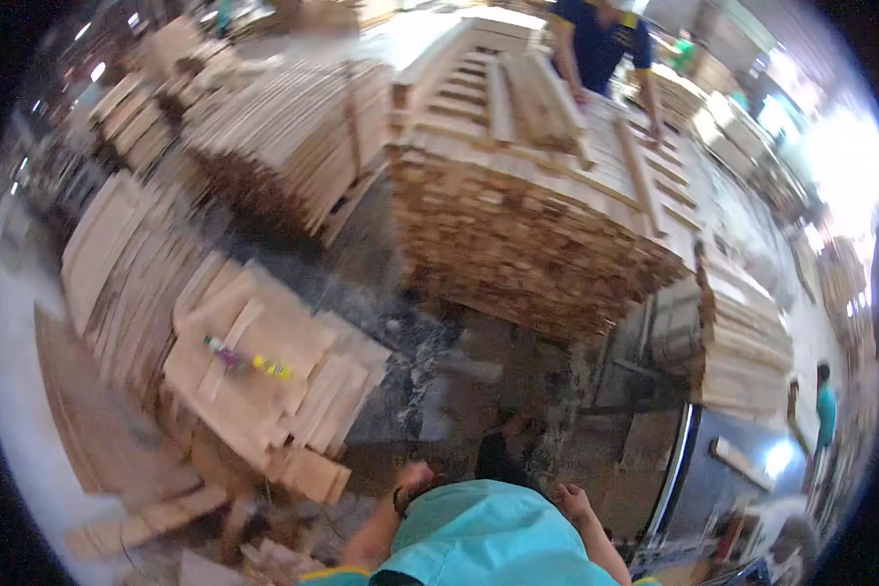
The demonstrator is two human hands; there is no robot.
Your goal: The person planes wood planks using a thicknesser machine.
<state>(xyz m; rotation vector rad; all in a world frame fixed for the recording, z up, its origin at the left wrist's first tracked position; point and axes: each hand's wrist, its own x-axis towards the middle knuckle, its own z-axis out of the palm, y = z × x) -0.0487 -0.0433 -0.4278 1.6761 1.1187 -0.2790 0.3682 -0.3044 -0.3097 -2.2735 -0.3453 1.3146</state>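
My left hand (417, 478) hangs low beside the turquoise apron (498, 532) I wear, with a dark band at the wrist. It is just right of a stack of pale boards (308, 391). On the other side of the apron is my right hand (573, 501), near a dark-topped machine table (669, 479). No object shows in either hand, but motion blur hides how the fingers are held. On the pale boards lie a yellow bottle (272, 367) and a purple-and-white bottle with a green cap (225, 353).
A large pile of wood strips (518, 234) stands ahead, with a person in a dark shirt (601, 44) behind it. More board stacks (283, 137) rise at the left. A wood strip (742, 463) lies on the dark table. Another person in turquoise (826, 410) stands far right.
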